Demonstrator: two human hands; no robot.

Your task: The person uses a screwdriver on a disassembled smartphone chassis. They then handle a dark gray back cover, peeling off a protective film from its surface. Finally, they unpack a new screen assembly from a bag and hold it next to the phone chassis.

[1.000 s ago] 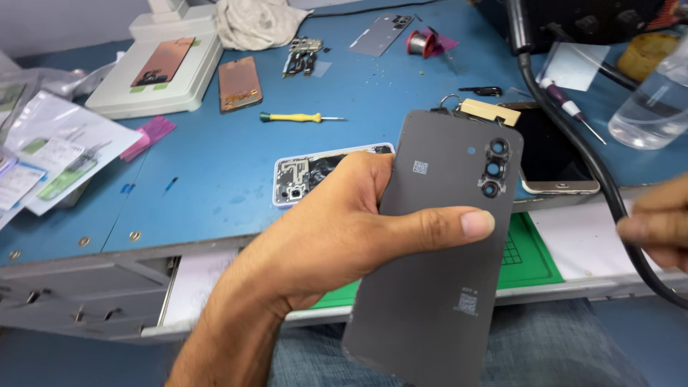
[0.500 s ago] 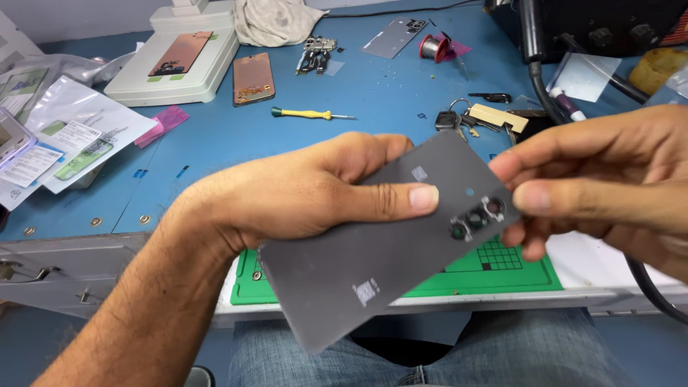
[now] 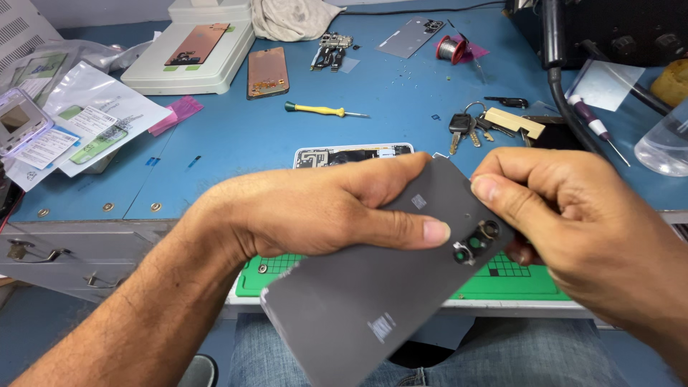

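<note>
My left hand (image 3: 322,208) grips a dark grey phone back cover (image 3: 373,301) across its middle, thumb lying on the outer face. The cover is tilted, its camera cut-outs (image 3: 476,242) toward the upper right. My right hand (image 3: 573,229) pinches the cover's top corner right by those cut-outs, thumb on the edge. Behind the cover, an opened phone body (image 3: 344,154) with exposed internals lies on the blue bench, partly hidden by my left hand. A green cutting mat (image 3: 516,283) lies under the cover.
A yellow-handled screwdriver (image 3: 322,110), keys (image 3: 473,125), a copper-coloured phone panel (image 3: 268,72), a white heating plate (image 3: 190,50), a solder spool (image 3: 450,48), papers (image 3: 79,125) and a clear bottle (image 3: 663,143) lie on the blue bench (image 3: 236,143). Grey drawers (image 3: 50,251) sit below left.
The cover went from upright in my left hand alone to tilted lower. My right hand came in and took its top corner by the camera cut-outs, and the view shifted.
</note>
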